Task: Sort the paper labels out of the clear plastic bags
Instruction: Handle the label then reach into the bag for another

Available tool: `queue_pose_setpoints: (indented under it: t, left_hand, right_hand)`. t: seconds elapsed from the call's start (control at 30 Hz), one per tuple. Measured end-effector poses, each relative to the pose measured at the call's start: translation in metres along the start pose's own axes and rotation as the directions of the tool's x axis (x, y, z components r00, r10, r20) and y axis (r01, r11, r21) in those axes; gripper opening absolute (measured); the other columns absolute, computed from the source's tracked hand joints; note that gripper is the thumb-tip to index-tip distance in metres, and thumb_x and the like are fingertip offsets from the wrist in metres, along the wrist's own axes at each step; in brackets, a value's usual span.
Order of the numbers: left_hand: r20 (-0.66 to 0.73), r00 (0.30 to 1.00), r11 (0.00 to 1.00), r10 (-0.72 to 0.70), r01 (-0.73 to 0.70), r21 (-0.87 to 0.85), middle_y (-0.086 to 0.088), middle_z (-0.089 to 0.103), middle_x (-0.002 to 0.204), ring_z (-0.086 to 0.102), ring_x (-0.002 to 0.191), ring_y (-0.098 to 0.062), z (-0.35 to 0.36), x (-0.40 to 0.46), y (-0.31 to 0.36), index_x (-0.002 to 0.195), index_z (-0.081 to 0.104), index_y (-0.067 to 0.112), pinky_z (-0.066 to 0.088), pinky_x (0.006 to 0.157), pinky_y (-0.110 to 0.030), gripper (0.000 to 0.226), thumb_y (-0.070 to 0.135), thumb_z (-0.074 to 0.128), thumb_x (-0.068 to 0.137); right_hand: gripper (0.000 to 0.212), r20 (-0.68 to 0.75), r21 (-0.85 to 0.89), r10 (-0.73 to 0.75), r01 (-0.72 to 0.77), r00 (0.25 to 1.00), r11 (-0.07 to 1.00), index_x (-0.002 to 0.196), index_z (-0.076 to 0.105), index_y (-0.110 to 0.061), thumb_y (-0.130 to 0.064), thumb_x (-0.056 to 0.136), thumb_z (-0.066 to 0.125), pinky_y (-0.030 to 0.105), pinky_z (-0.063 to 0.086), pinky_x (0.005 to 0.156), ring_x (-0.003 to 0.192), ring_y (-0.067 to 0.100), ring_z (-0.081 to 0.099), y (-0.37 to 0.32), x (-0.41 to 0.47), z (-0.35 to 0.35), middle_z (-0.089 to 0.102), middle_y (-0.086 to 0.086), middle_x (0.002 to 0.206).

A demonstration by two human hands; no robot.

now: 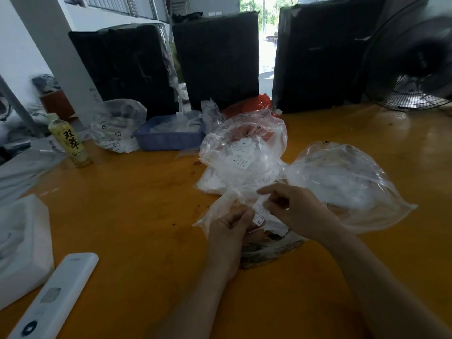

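Two bare hands meet over an orange surface (146, 228) near the middle of the scene. The left hand (226, 237) curls its fingers round a crumpled clear bag (220, 209) and pinches the near end of a white label (259, 214) printed with small black text. The right hand (297, 209) pinches the same label from the right, thumb and forefinger closed on its far end, so the label lies between the two hands, touching both. Under the hands lies a printed card (269, 250), partly hidden.

Just beyond the hands sits a heap of bags (241, 155) with more white labels showing through the plastic. To the right of the hands a puffed bag (347, 177) lies on the surface, touching the heap.

Farther off and left of the heap stands a blue tray (168, 139) holding white pieces, with another filled bag (117, 126) beside it on the left. A bottle (71, 143) of yellow drink stands upright at the far left. A white remote (53, 299) lies at the near left, next to a white foam block (24, 248). Three black wrapped bales (215, 59) stand along the far edge, and a fan (413, 62) stands at the far right.
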State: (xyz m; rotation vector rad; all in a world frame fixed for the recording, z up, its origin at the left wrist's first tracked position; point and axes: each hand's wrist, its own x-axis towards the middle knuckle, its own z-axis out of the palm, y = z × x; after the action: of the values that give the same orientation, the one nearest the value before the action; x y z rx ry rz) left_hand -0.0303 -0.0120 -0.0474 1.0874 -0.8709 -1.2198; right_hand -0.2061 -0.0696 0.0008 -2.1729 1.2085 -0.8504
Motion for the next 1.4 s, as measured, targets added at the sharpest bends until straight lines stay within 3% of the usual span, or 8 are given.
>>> queue_pose_setpoints:
  t: [0.2,0.37,0.63,0.77,1.03,1.17,1.27,1.4]
  left_hand:
    - [-0.046,0.999,1.0,-0.01,0.011,0.005,-0.005,0.082,0.095,0.08,0.091,-0.025,-0.002,0.003,-0.002,0.095,0.085,0.035,0.065,0.083,-0.042,0.017,0.044,0.078,0.082]
    - [-0.02,0.999,0.997,-0.041,0.039,-0.073,-0.01,0.081,0.104,0.079,0.096,-0.032,-0.003,0.004,-0.002,0.094,0.086,0.032,0.065,0.07,-0.033,0.013,0.036,0.079,0.084]
    - [0.013,0.999,0.997,-0.03,0.031,-0.068,0.027,0.078,0.103,0.076,0.099,-0.005,-0.003,0.002,0.002,0.093,0.086,0.034,0.066,0.079,-0.038,0.01,0.035,0.077,0.088]
    - [-0.013,0.999,0.995,-0.037,0.035,-0.091,0.019,0.079,0.111,0.078,0.103,-0.019,-0.004,0.002,0.002,0.101,0.086,0.025,0.065,0.072,-0.034,0.014,0.031,0.077,0.092]
    - [-0.03,0.998,0.995,-0.063,0.061,-0.083,0.002,0.08,0.116,0.079,0.101,-0.029,-0.003,0.002,0.005,0.107,0.082,0.038,0.064,0.068,-0.033,0.019,0.038,0.077,0.089]
    - [0.014,0.994,0.969,-0.108,0.109,-0.222,-0.01,0.078,0.12,0.079,0.097,-0.032,-0.003,0.005,0.008,0.127,0.067,0.02,0.061,0.057,-0.029,0.035,0.043,0.059,0.102]
    - [0.031,0.992,0.966,-0.122,0.126,-0.225,-0.011,0.079,0.118,0.08,0.091,-0.03,-0.004,0.006,0.007,0.128,0.066,0.013,0.062,0.057,-0.029,0.038,0.042,0.049,0.109]
    - [0.035,0.991,0.964,-0.127,0.132,-0.231,-0.014,0.079,0.117,0.08,0.087,-0.03,-0.004,0.008,0.005,0.126,0.067,0.009,0.062,0.057,-0.029,0.039,0.04,0.048,0.11]
  right_hand:
    - [0.007,-0.03,-0.001,0.019,-0.019,0.999,1.0,0.098,0.071,-0.037,-0.03,0.096,0.07,0.008,0.049,0.071,0.086,-0.008,0.064,0.0,0.002,0.006,0.069,-0.02,0.089]
    - [0.008,-0.069,0.103,0.035,-0.028,0.997,0.994,0.1,0.074,-0.027,-0.025,0.098,0.067,0.022,0.057,0.075,0.081,0.001,0.069,-0.002,0.003,0.003,0.072,-0.013,0.088]
    - [0.008,0.024,0.078,-0.003,0.001,1.0,0.997,0.097,0.076,-0.03,-0.033,0.097,0.068,0.01,0.05,0.07,0.079,-0.005,0.068,-0.01,-0.001,0.01,0.072,-0.019,0.083]
    - [0.02,0.154,0.088,-0.005,-0.009,0.988,0.996,0.108,0.069,-0.036,-0.048,0.093,0.065,0.022,0.057,0.07,0.078,0.001,0.071,-0.012,-0.003,0.003,0.073,-0.019,0.086]
    - [0.004,0.326,0.22,0.169,-0.249,0.93,0.943,0.1,0.064,-0.016,-0.019,0.101,0.065,0.026,0.051,0.058,0.058,0.016,0.06,-0.015,0.018,0.002,0.067,0.0,0.066]
    - [0.007,0.187,0.508,0.352,-0.397,0.917,0.764,0.097,0.069,-0.004,-0.011,0.097,0.067,0.027,0.053,0.057,0.052,0.015,0.055,-0.019,0.049,-0.013,0.064,0.006,0.068]
    - [0.008,0.027,0.726,0.563,-0.404,0.826,0.557,0.103,0.066,-0.003,-0.008,0.096,0.066,0.028,0.055,0.054,0.051,0.013,0.055,-0.025,0.084,-0.015,0.071,0.011,0.078]
    - [0.043,0.131,0.874,0.522,-0.347,0.843,0.34,0.133,0.049,0.003,-0.008,0.096,0.069,0.033,0.059,0.059,0.07,0.023,0.076,-0.037,0.104,-0.007,0.064,0.015,0.125]
